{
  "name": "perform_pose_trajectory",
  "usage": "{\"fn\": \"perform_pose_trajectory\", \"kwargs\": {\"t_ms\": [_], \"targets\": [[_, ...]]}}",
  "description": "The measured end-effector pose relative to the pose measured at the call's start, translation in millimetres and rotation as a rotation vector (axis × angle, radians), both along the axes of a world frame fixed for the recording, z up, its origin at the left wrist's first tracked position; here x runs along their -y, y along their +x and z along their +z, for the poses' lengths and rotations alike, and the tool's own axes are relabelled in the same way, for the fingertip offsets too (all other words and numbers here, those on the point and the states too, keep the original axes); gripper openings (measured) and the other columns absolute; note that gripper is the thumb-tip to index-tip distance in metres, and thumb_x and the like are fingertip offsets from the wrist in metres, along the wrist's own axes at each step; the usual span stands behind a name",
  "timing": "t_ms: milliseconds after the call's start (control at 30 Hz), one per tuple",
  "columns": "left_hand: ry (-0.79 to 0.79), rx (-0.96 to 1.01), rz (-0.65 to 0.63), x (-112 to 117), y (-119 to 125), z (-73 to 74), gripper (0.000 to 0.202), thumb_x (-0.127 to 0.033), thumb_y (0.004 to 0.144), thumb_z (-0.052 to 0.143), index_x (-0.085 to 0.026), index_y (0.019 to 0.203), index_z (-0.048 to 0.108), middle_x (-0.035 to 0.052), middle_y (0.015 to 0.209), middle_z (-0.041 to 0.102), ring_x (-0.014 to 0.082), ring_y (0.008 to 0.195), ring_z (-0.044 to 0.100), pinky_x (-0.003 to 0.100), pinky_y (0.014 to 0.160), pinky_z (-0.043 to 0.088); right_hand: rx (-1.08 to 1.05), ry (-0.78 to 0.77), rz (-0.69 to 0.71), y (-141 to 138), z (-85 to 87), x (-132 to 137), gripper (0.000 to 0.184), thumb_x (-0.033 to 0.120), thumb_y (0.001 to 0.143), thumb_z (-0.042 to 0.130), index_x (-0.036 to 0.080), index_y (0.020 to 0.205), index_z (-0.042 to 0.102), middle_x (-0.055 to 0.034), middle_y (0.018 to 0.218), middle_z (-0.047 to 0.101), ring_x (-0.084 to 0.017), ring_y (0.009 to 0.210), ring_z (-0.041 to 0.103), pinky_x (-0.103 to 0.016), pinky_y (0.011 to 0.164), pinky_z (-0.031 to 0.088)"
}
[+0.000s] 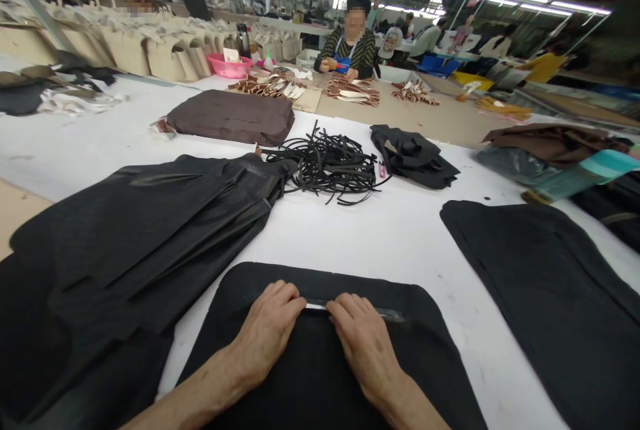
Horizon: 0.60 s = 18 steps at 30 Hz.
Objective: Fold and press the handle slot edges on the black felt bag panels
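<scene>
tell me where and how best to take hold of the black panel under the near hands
Probably pinch the black panel at its two rounded far corners, coming from the far side: it lies spread out, and that edge sits exposed on the white table, beyond the left hand and right hand.

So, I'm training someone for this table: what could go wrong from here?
The panel under the left hand and right hand might wrinkle or skew if they pull unevenly around the white sliver between them; strip or gap, I can't tell.
The tangled strips could knot further if one is yanked out.
The black heap lies close to the panel's left edge, so a sleeve or elbow might drag it.
</scene>
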<state>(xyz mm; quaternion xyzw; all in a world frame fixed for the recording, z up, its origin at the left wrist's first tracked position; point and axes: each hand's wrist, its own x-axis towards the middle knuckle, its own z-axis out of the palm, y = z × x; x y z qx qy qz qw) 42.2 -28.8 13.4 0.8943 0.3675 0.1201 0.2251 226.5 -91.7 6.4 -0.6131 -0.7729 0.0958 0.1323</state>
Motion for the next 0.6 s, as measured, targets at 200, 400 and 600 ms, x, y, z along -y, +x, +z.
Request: {"fn": "perform_pose_trajectory", "kwargs": {"t_ms": [200, 400, 600], "targets": [[0.077, 0.009, -0.061, -0.2, 0.7, -5.6, 0.017, -0.006, 0.087, 0.046, -0.017, 0.088, 0.059, 0.0024, 0.086, 0.053, 0.0185, 0.08, 0.046, 0.031, 0.073, 0.042, 0.015, 0.075, -0.006, 2.7, -4.9, 2.5, 0.014, 0.01, 0.086, 0.051, 0.021, 0.092, 0.058, -0.0021, 0.085, 0.054, -0.018, 0.076, 0.046, -0.032, 0.068, 0.036], [0.203, -0.154, -0.265, -1.5, -3.2, -0.1, 0.024, -0.002, 0.084, 0.046, -0.013, 0.103, 0.056, 0.0063, 0.092, 0.055, 0.0207, 0.083, 0.048, 0.034, 0.076, 0.044, 0.057, 0.106, 0.124, 10.1, -2.0, 5.6, 0.017, 0.014, 0.088, 0.047, 0.017, 0.102, 0.056, -0.0049, 0.086, 0.055, -0.02, 0.077, 0.047, -0.033, 0.068, 0.039], [0.434, -0.36, -0.39, 9.3, 0.3, -1.9, 0.037, -0.003, 0.081, 0.041, -0.006, 0.117, 0.049, 0.0124, 0.104, 0.055, 0.0257, 0.092, 0.05, 0.038, 0.084, 0.043, 0.207, 0.183, 0.244, 9.0, -2.6, 5.5, 0.028, 0.01, 0.085, 0.046, 0.012, 0.112, 0.053, -0.0079, 0.089, 0.056, -0.021, 0.078, 0.048, -0.035, 0.072, 0.041]]}}
